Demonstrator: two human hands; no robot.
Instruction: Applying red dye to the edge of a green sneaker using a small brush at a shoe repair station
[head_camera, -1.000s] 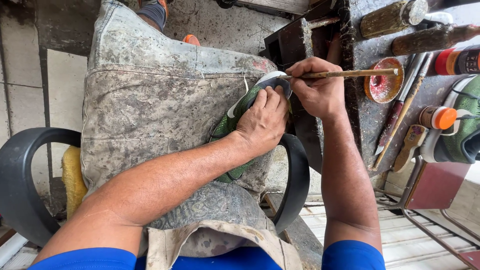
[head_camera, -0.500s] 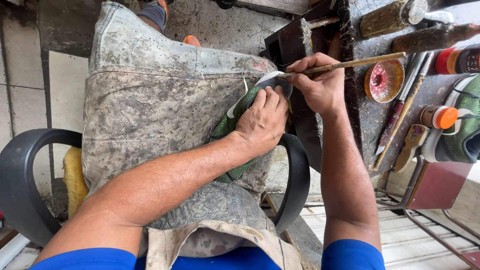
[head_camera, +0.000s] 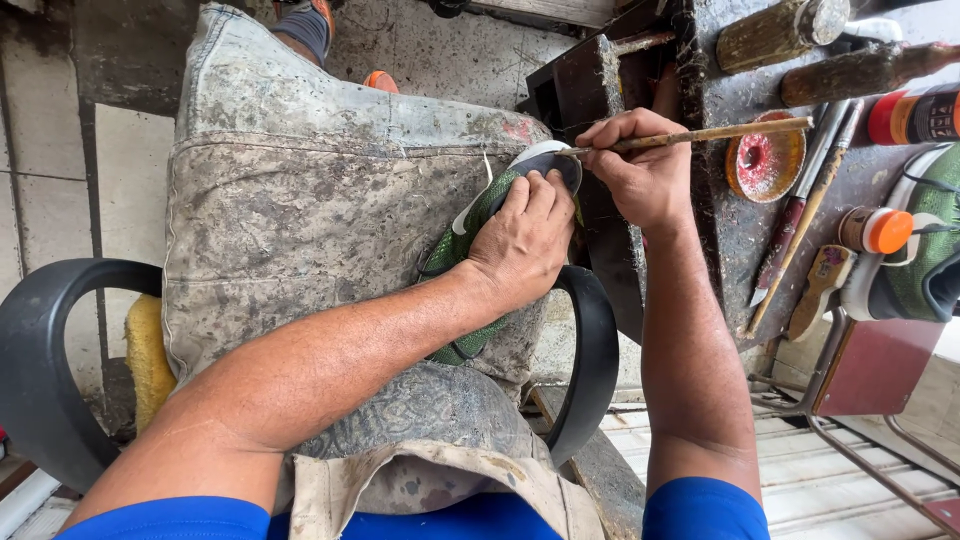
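Observation:
A green shoe (head_camera: 470, 225) with a white sole edge lies on my lap, over a stained grey apron (head_camera: 300, 200). My left hand (head_camera: 525, 240) presses down on the shoe and covers its middle. My right hand (head_camera: 640, 175) grips a thin wooden-handled brush (head_camera: 720, 133), whose tip touches the shoe's dark heel end (head_camera: 555, 165). The brush handle points right, over the workbench.
A dirty workbench (head_camera: 720, 230) at the right holds a round red-stained tin (head_camera: 765, 160), tools, an orange-capped bottle (head_camera: 875, 230), a red-and-white can (head_camera: 915, 115) and another green shoe (head_camera: 925, 260). Black chair armrests (head_camera: 590, 350) curve on both sides. A dark wooden block (head_camera: 590, 90) stands beyond the shoe.
The brush handle has tilted slightly upward at its far end, and my right hand has shifted a little along the heel. My left hand stays on the shoe.

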